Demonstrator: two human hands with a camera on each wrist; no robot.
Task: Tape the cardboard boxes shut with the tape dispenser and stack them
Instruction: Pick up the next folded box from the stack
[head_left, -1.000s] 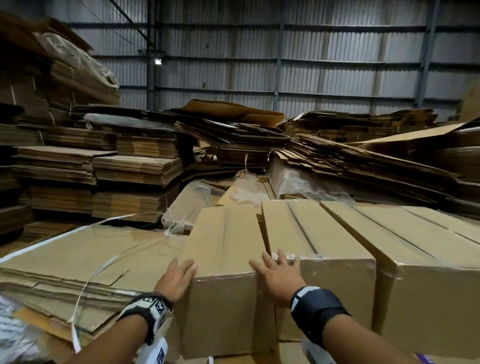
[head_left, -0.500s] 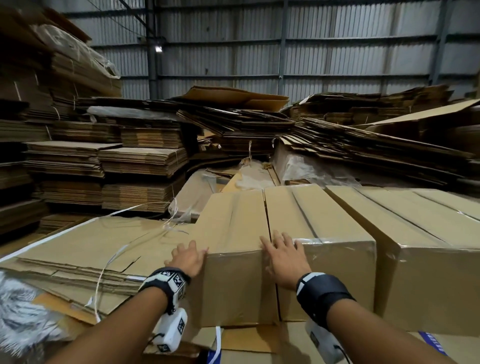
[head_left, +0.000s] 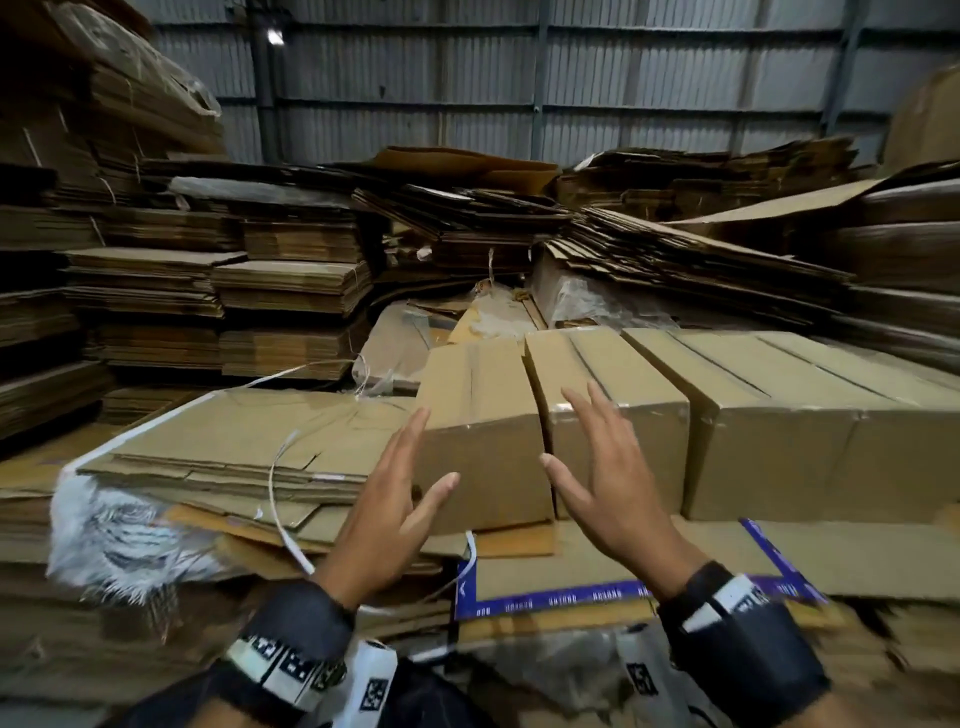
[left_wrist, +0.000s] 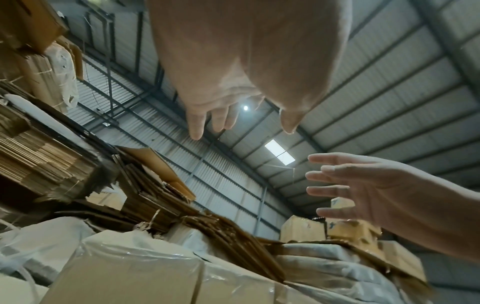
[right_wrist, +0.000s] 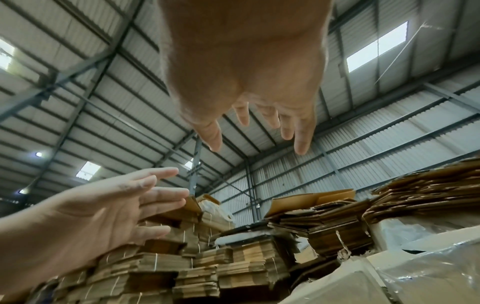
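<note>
Head view: left hand (head_left: 387, 512) and right hand (head_left: 605, 486) now lifted clear of leftmost taped box (head_left: 480, 431), no longer pressed on its near top edge; fingers spread, straight, empty. Box at left end of box row (head_left: 779, 415), atop flattened cardboard (head_left: 228, 447).

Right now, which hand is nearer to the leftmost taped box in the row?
Left. The left hand hovers open at the near left corner of the leftmost taped box; the right hand is open in front of the second box.
</note>
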